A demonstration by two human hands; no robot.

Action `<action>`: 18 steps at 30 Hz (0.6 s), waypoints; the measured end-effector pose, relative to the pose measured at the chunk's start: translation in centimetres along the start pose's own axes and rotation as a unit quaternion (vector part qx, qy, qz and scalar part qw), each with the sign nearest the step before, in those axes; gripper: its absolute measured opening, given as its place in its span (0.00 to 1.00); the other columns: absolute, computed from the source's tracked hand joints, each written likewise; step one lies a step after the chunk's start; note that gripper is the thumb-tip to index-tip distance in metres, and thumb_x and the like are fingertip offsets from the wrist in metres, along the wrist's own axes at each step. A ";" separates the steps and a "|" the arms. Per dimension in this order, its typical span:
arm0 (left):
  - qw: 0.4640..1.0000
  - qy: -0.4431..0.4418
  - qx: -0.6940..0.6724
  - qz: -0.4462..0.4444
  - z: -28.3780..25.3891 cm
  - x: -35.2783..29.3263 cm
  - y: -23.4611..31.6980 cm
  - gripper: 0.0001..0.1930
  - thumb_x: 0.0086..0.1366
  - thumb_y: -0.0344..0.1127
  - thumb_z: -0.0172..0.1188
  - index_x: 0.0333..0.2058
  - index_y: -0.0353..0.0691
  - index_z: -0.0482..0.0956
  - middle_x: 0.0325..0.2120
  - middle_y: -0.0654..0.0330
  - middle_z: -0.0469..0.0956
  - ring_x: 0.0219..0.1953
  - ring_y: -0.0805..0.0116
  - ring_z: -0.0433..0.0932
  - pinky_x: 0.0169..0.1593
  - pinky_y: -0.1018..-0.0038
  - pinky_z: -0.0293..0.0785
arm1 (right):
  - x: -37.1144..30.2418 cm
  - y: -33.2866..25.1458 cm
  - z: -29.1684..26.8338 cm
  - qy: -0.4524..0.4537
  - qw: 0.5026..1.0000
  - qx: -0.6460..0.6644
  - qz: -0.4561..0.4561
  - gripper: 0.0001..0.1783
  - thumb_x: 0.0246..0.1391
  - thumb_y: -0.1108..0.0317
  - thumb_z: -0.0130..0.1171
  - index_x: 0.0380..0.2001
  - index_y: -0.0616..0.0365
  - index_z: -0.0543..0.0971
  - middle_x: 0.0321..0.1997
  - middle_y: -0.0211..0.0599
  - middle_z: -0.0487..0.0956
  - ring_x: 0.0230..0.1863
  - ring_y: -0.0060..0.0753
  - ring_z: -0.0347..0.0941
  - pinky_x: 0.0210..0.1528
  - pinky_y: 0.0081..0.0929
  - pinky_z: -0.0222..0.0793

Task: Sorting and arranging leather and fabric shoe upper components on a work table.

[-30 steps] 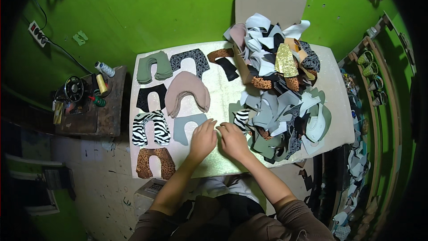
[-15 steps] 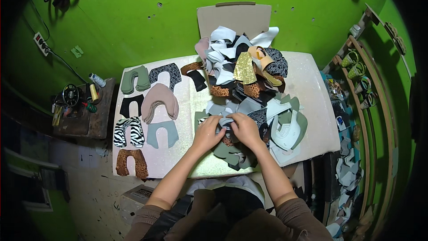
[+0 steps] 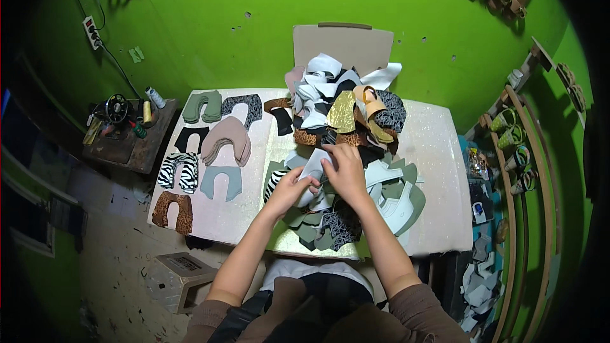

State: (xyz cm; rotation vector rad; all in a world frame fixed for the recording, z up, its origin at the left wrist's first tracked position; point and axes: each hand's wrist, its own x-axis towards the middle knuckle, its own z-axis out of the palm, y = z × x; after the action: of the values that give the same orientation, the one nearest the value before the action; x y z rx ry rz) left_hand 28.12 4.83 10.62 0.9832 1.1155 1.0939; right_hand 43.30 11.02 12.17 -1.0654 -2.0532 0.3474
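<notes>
Centrally, toward the table's [image 3: 441,216] front edge, the left hand [image 3: 286,195] and right hand [image 3: 346,174] are grasping a pale grey piece [image 3: 314,161] above a mixed pile [image 3: 343,222]; light pinching is probably preventing creases.

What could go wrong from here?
The pale grey piece between the left hand and right hand might slip among other pale pieces in the loose pile. The heap above the cardboard box might slide down. The arch-shaped leopard-print material near the left edge of the table could get knocked off.
</notes>
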 end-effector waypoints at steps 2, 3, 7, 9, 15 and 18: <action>0.984 0.056 -0.154 -0.066 0.4 -0.3 0.3 0.13 0.65 0.32 0.43 0.45 0.31 0.67 0.33 0.57 0.75 0.32 0.71 0.75 0.40 0.76 0.73 | -0.6 -0.7 -0.1 0.054 0.997 -0.053 -0.024 0.19 0.43 0.70 0.58 0.42 0.57 0.73 0.40 0.43 0.69 0.45 0.47 0.64 0.49 0.38 0.60; 0.965 0.085 -0.235 -0.073 0.5 -0.5 0.0 0.13 0.66 0.31 0.41 0.45 0.30 0.67 0.36 0.54 0.75 0.35 0.70 0.76 0.42 0.74 0.74 | -1.3 -0.9 0.1 0.039 0.998 -0.035 -0.030 0.18 0.44 0.70 0.57 0.42 0.57 0.73 0.40 0.43 0.69 0.45 0.47 0.64 0.49 0.38 0.60; 0.958 0.049 -0.278 -0.058 -1.4 -0.5 -2.5 0.18 0.68 0.38 0.39 0.51 0.30 0.62 0.39 0.53 0.74 0.40 0.66 0.75 0.46 0.72 0.73 | -4.4 -2.5 0.6 -0.105 0.991 0.051 -0.060 0.21 0.45 0.64 0.57 0.45 0.56 0.71 0.42 0.43 0.69 0.46 0.46 0.64 0.49 0.38 0.59; 0.939 0.035 -0.335 -0.071 -1.3 -0.6 -2.4 0.20 0.68 0.40 0.39 0.52 0.30 0.61 0.40 0.53 0.73 0.41 0.66 0.75 0.47 0.72 0.72 | -5.3 -2.8 1.0 -0.114 0.990 0.052 -0.065 0.23 0.45 0.63 0.57 0.46 0.56 0.70 0.43 0.42 0.69 0.47 0.46 0.64 0.50 0.39 0.59; 0.915 0.071 -0.392 -0.062 -1.8 -1.5 -1.7 0.24 0.67 0.48 0.40 0.54 0.35 0.58 0.49 0.54 0.67 0.50 0.66 0.69 0.48 0.70 0.70 | -6.2 -1.9 2.3 -0.150 0.984 0.068 -0.066 0.24 0.44 0.71 0.53 0.49 0.55 0.69 0.44 0.43 0.70 0.43 0.46 0.69 0.44 0.34 0.66; 0.961 0.044 -0.269 -0.041 -3.1 -2.3 -2.2 0.24 0.67 0.46 0.42 0.56 0.38 0.57 0.49 0.56 0.68 0.51 0.68 0.67 0.48 0.71 0.68 | -5.3 -2.1 1.9 -0.156 0.970 0.187 0.026 0.19 0.47 0.73 0.49 0.46 0.57 0.71 0.42 0.45 0.73 0.40 0.46 0.71 0.41 0.33 0.67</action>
State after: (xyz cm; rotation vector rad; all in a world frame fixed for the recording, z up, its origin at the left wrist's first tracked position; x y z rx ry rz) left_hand 25.23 2.34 8.34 0.4591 0.8479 1.2915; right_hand 42.57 5.79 9.32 -0.8725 -2.1144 0.9415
